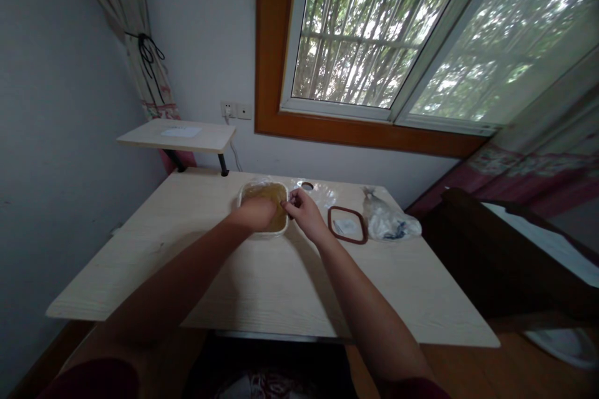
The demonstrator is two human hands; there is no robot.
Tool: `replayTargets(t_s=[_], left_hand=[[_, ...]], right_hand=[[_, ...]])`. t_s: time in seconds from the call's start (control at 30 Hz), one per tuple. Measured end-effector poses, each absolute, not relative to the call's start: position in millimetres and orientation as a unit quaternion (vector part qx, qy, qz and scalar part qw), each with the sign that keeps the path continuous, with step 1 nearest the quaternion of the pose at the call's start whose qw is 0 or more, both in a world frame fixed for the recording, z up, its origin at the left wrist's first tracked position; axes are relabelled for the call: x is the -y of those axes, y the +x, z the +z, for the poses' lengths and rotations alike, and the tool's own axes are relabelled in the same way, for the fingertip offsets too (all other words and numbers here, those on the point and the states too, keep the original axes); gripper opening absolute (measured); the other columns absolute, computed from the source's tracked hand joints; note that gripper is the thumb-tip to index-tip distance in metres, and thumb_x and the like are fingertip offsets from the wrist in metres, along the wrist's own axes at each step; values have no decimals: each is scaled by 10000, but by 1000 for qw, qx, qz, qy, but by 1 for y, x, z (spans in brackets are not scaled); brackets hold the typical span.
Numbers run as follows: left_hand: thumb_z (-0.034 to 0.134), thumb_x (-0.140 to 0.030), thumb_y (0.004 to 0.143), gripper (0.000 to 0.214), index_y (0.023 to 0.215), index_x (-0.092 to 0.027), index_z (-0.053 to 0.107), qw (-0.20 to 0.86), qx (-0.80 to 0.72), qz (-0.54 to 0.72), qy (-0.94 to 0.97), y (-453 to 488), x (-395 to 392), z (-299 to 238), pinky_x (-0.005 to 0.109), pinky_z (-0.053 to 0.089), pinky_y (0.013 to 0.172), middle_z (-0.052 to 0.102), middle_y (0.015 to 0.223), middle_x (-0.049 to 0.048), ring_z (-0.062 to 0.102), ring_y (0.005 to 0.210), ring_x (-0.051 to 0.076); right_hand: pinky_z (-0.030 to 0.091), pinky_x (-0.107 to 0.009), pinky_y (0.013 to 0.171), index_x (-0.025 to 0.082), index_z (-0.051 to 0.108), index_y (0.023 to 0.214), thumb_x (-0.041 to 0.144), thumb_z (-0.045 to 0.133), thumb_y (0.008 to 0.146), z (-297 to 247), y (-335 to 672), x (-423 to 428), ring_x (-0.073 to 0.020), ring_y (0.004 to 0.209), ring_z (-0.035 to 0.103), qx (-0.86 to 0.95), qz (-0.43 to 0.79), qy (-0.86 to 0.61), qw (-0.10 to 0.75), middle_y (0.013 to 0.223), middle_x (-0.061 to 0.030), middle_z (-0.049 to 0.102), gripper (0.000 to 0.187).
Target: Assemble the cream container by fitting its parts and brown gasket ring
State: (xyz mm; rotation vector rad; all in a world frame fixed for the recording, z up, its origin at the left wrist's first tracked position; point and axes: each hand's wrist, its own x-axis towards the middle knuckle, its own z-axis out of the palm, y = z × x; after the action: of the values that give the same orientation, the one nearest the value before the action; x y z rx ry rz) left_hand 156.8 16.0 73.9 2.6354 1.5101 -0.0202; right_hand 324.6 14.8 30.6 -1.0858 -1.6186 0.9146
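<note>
A rectangular white-rimmed plastic food container [262,183] sits on the light wood table [262,287], holding a yellowish-brown food that looks like noodles. My left hand [256,212] lies palm down over the container, covering much of the contents. Just to its right, my right hand [305,215] hangs at the container's right rim, its fingertips drawn together. Whether those fingers pinch anything is too small to tell. A rectangular lid with a brown rubber seal [340,209] lies on the table to the right of my right hand.
A crumpled clear plastic bag [389,218] lies at the table's right side, with thin clear film [318,192] behind the container. A small wall shelf [176,136] stands beyond the table's far left corner. A wall runs along the left, with a window beyond the table.
</note>
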Motion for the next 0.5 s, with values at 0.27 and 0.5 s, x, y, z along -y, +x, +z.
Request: replayTargets(t_s=[0.27, 0.5], left_hand=[[700, -357, 772, 296, 988, -166, 770, 63, -523, 27, 850, 175, -17, 77, 413, 482, 929, 748, 889, 184, 680, 1004, 338], [631, -257, 803, 214, 900, -137, 781, 92, -513, -15, 854, 162, -12, 76, 345, 497, 834, 747, 825, 151, 700, 849, 269]], right_hand=[[411, -263, 564, 240, 516, 852, 378, 638, 768, 36, 321, -10, -144, 607, 517, 662, 375, -451, 467, 679, 57, 526, 202], [414, -259, 551, 240, 501, 840, 408, 661, 780, 35, 321, -11, -135, 591, 500, 648, 394, -440, 480, 682, 63, 504, 240]])
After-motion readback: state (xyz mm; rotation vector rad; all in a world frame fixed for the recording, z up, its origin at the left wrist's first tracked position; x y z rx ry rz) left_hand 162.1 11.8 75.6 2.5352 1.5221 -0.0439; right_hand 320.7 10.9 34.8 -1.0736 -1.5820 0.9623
